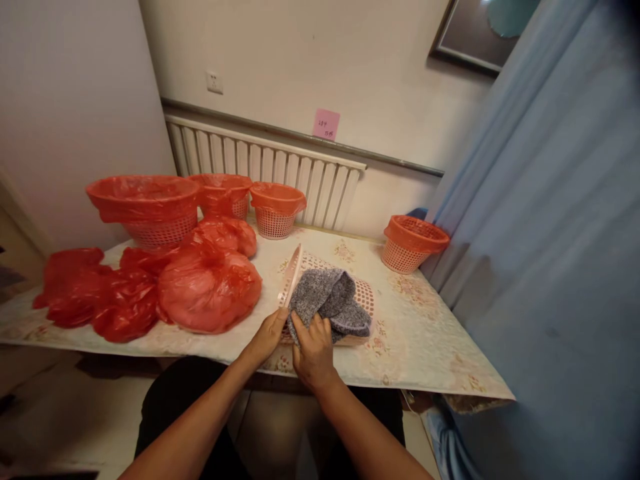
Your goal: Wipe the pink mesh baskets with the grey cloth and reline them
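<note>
hands work grey cloth against tipped basket

a person seated at a table (440,347) with a floral cover presses a speckled grey cloth (325,300) to the side of a pale pink perforated basket (367,291). the basket lies on its side near the table's front edge, its open rim facing left and its base to the right. the right hand (315,347) holds the cloth bunched under its fingers, the index finger extended toward the rim. the left hand (273,333) is closed narrowly at the basket's rim, beside the cloth's left edge; whether it also pinches the cloth cannot be told.

to the left, red plastic bags (210,290) lie heaped on the table, in front of a large basket (160,230) lined in red. two smaller lined baskets (275,220) stand beside it, near a white radiator (265,160). another red-lined basket (403,257) stands at the right, next to a blue curtain (540,233). on the wall are a pink note (326,124) with handwriting, a socket (215,83) and part of a dark-framed picture (465,40).
</note>
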A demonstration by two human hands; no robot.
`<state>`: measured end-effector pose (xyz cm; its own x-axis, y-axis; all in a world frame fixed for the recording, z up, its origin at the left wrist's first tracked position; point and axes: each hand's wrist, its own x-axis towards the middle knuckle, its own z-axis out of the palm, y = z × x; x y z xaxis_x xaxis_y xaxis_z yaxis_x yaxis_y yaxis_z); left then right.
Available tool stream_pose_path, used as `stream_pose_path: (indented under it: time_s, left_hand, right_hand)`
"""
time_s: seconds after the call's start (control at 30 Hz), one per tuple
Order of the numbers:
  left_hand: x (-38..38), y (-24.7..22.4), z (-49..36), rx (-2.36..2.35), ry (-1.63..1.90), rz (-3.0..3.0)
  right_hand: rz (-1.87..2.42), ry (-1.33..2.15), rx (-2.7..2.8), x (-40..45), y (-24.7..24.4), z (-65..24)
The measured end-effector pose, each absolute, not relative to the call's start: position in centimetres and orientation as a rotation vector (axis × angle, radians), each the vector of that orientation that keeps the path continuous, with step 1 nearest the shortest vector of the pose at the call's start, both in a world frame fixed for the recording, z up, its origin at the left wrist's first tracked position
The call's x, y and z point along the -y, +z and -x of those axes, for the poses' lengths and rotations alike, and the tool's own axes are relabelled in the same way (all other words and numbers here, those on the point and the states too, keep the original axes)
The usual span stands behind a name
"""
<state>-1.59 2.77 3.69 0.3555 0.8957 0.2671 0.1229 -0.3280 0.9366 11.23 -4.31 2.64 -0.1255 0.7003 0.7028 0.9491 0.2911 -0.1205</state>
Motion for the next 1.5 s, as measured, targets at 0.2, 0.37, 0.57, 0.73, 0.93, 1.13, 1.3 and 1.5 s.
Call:
stream_pose_path:
  time_s: [0.2, 0.37, 0.57, 0.73, 0.93, 1.13, 1.3, 1.5]
  left_hand:
    - [-2.6, 4.6, 1.2, -0.96, 1.044, -1.704]
    - [-3.0, 4.8, 0.8, -0.967, 1.093, -1.648]
    - [-3.2, 4.6, 0.9, -0.958, 1.088, -1.639]
    - [-3.1, 4.5, 1.0, -0.953, 1.064, -1.64]
    - [-3.2, 4.4, 1.0, -0.962, 1.089, -1.643]
    - [-3.2, 4.2, 1.1, -0.917, 1.08, -1.606]
    - [-3.3, 3.2, 1.1, -0.953, 1.13, -1.657]
    - [-2.8, 3.0, 1.5, -0.963, 1.098, -1.718]
  right_hand:
    - [1.619, -0.481, 1.756, 3.3, 3.5, -16.9]
    - [1.683, -0.502, 1.473, 2.7, 1.6, -24.4]
    - [1.781, -0.431, 1.177, 2.6, 1.0, -28.0]
    - [1.802, -0.451, 1.25, 0.1, 5.0, -26.7]
    - [1.573, -0.3, 1.624, -3.1, 10.2, -20.1]
    - [1.393, -0.29, 1.85, -1.2, 9.6, -13.0]
    - [1.409, -0.354, 1.856, 1.8, 6.0, -11.1]
    - [1.436, -0.346, 1.868, 3.9, 2.9, -10.4]
